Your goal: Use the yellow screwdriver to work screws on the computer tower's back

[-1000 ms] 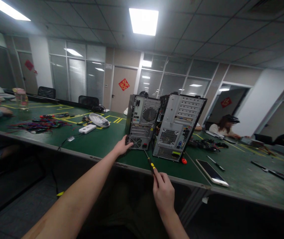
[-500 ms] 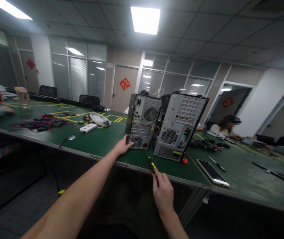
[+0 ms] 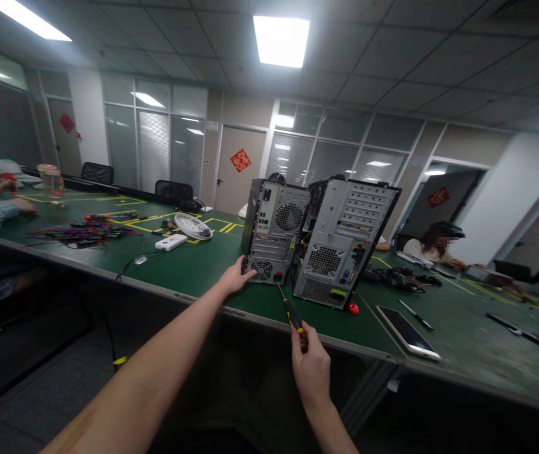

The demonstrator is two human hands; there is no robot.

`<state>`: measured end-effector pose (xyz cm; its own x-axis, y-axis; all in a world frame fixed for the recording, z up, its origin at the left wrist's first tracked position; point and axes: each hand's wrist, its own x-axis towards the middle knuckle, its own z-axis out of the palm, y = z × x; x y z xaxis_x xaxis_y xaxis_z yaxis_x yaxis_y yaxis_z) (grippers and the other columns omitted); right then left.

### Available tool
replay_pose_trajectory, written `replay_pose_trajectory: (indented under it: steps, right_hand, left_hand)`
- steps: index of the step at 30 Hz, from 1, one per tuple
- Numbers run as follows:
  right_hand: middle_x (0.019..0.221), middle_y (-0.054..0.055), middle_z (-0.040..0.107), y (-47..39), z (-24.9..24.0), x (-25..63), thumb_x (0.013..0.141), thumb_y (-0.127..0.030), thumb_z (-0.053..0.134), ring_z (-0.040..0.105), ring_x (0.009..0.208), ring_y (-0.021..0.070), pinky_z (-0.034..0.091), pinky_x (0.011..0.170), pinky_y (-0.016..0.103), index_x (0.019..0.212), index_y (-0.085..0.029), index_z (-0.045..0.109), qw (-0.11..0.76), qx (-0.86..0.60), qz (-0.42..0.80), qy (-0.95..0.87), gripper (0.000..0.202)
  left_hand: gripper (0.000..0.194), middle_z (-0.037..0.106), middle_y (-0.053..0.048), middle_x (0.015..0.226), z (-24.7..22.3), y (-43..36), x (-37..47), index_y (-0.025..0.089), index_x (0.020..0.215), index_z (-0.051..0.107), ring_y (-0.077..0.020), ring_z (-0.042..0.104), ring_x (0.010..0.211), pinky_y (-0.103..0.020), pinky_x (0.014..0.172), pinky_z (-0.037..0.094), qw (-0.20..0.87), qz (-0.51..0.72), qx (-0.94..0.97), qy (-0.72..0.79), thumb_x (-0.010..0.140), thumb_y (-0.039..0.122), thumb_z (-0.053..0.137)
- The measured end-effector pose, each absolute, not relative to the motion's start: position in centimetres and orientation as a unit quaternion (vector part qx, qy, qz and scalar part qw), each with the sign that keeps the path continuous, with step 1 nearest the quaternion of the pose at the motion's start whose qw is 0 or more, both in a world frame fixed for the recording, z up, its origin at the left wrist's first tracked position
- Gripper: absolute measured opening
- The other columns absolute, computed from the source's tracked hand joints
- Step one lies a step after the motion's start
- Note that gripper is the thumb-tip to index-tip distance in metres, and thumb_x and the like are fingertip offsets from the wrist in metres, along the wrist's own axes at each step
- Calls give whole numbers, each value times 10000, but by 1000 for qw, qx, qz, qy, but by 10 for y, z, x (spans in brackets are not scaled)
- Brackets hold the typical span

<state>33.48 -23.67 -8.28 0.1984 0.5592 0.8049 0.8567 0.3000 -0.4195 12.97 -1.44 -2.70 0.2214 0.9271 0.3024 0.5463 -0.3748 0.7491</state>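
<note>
Two computer cases stand side by side on the green table, back panels facing me. My left hand (image 3: 236,277) grips the lower left edge of the smaller computer case (image 3: 276,246), its thumb lying on the back panel near the round fan grille. In my right hand (image 3: 311,359) is a black and yellow screwdriver (image 3: 291,312), pinched at the end of its handle. Its shaft points up to the lower right corner of that case's back, and the tip seems to touch there. Just right of it, leaning slightly, is the larger computer case (image 3: 340,246).
Right of the cases lie a red round object (image 3: 353,308), a smartphone (image 3: 406,331), a thin pen-like tool (image 3: 415,314) and black cables (image 3: 404,277). To the left are a white power strip (image 3: 171,242), a white oval grille (image 3: 193,226) and coloured wires (image 3: 84,232). Other people sit at both sides.
The fingers of my right hand sit further back on the screwdriver handle, which appears turned. My left hand keeps its hold on the case. The view has shifted slightly.
</note>
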Motion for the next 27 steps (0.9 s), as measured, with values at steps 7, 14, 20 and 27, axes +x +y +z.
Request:
replay_pose_trajectory:
  steps: [7, 14, 20, 27]
  right_hand:
    - [974, 118, 721, -238, -82, 337, 1015, -345, 498, 700, 847, 209, 572, 774, 327, 1197, -138, 657, 502, -536, -197, -649, 318]
    - [928, 93, 686, -240, -81, 336, 1022, -313, 487, 672, 848, 210, 553, 785, 338, 1212, -161, 648, 487, -535, -202, -660, 292]
    - [953, 95, 677, -241, -82, 334, 1022, -279, 489, 663, 863, 207, 555, 822, 348, 1241, -163, 638, 473, -529, -212, -672, 289]
    - [981, 105, 684, -241, -82, 331, 1019, -263, 494, 665, 875, 205, 560, 839, 347, 1257, -165, 639, 464, -523, -229, -677, 296]
  left_hand:
    - [852, 557, -178, 1449, -26, -15, 130, 144, 1554, 267, -296, 561, 1312, -371, 1082, 416, 249, 370, 739, 504, 882, 534, 617]
    - [864, 556, -179, 1450, -27, -14, 128, 137, 1557, 260, -289, 541, 1336, -367, 1095, 405, 256, 375, 740, 496, 881, 543, 614]
    - [846, 557, -183, 1447, -26, -16, 129, 135, 1551, 268, -281, 561, 1316, -360, 1090, 409, 257, 381, 741, 490, 884, 518, 623]
    - [872, 531, -194, 1469, -27, -15, 129, 120, 1554, 264, -302, 528, 1347, -374, 1101, 398, 258, 381, 738, 494, 879, 543, 622]
